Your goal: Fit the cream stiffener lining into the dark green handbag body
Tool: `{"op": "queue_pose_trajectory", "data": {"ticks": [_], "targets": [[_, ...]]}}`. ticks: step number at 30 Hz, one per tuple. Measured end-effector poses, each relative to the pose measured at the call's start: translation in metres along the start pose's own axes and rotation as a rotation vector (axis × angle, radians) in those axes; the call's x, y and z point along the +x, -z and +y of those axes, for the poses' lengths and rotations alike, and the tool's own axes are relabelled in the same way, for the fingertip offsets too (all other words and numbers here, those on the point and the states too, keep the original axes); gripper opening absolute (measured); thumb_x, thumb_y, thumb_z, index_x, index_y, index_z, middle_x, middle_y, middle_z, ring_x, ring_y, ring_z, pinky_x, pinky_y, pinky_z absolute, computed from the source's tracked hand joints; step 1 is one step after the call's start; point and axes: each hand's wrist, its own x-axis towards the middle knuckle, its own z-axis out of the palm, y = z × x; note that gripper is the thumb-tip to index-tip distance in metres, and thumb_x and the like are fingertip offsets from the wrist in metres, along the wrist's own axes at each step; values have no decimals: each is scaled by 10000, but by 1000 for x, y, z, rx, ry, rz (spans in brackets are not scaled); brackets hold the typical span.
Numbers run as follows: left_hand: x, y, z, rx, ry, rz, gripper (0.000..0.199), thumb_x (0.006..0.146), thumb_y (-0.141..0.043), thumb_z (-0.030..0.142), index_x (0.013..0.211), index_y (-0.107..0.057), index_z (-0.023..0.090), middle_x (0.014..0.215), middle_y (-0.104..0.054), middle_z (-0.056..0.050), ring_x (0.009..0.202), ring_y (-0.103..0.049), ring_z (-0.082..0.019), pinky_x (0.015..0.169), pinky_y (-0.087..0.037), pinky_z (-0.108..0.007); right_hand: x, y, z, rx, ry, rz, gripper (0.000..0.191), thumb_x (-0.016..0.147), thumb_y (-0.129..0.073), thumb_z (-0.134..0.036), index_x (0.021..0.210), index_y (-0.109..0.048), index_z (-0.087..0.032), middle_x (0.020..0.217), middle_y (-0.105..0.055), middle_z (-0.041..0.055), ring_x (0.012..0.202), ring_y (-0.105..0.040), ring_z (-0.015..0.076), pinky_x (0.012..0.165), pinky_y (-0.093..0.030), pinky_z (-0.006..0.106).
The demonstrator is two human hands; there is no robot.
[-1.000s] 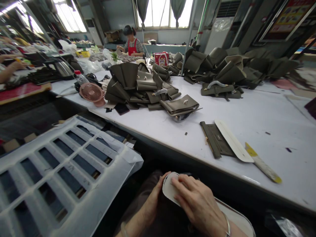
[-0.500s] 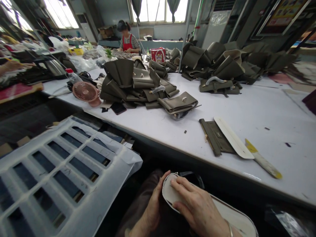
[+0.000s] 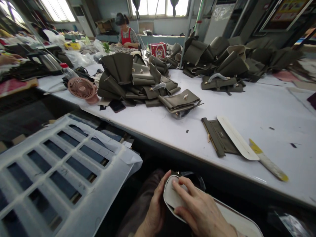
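Observation:
Low in the view, over my lap, is a bag (image 3: 237,215) with a long, round-ended cream panel facing up and a dark edge. My left hand (image 3: 155,205) is wrapped around the rounded end, with fingers along its side. My right hand (image 3: 201,207) lies across the panel, fingertips pressing near that end and thumb at the near edge. Beyond the hands, a dark piece under clear plastic (image 3: 195,177) partly shows. On the table lie a dark olive bag piece with a zip (image 3: 217,135), a white board strip (image 3: 237,138) and a yellow-tipped flat tool (image 3: 270,163).
The white table (image 3: 259,112) bears piled olive bags (image 3: 138,82), a pink fan (image 3: 82,89), and a phone (image 3: 117,106). A translucent plastic crate (image 3: 71,153) stands on the left. A person in a red apron (image 3: 126,38) sits across the room.
My right fingers have shifted slightly on the cream panel, the index finger more bent. The bag has moved a little right and down in the view. The camera has turned slightly.

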Motion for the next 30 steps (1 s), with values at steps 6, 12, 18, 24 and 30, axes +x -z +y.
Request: {"op": "queue_pose_trajectory", "data": {"ticks": [6, 12, 18, 24, 30], "targets": [[0, 13, -2, 56, -17, -14, 496, 935, -519, 404, 1396, -516, 221, 1477, -478, -53, 1414, -352, -285, 1219, -187, -425, 10, 7, -7, -45, 32, -56, 634, 851, -575, -115, 1447, -369, -177, 1487, -435, 107, 1272, -533, 259, 1024, -535, 395], [-3, 17, 11, 198, 15, -14, 459, 915, -551, 383, 1341, -580, 212, 1487, -466, -52, 1436, -312, -280, 1217, -202, -405, 12, 21, -18, -31, -2, -63, 436, 877, -523, -152, 1313, -514, -150, 1345, -566, 126, 1145, -611, 283, 965, -561, 424], [-3, 10, 10, 238, -58, 21, 428, 909, -561, 398, 1299, -617, 231, 1456, -504, -41, 1424, -332, -278, 1206, -224, -389, 13, 22, -19, 40, -52, -18, 280, 926, -505, -168, 1195, -572, -204, 1191, -618, 51, 1054, -624, 239, 927, -554, 404], [3, 5, 12, 235, -42, -6, 437, 937, -503, 396, 1320, -595, 206, 1414, -545, -65, 1376, -402, -288, 1199, -226, -428, 15, 22, -17, 52, -65, -20, 378, 873, -644, -178, 1236, -546, -215, 1207, -606, 19, 1072, -617, 227, 949, -531, 374], [5, 4, 21, 212, 17, -10, 408, 941, -527, 371, 1302, -609, 200, 1420, -540, -64, 1376, -412, -272, 1204, -232, -400, 21, 20, -13, 60, -86, 15, 228, 826, -694, -207, 1006, -556, -232, 1070, -622, -19, 927, -650, 210, 782, -539, 315]]}}
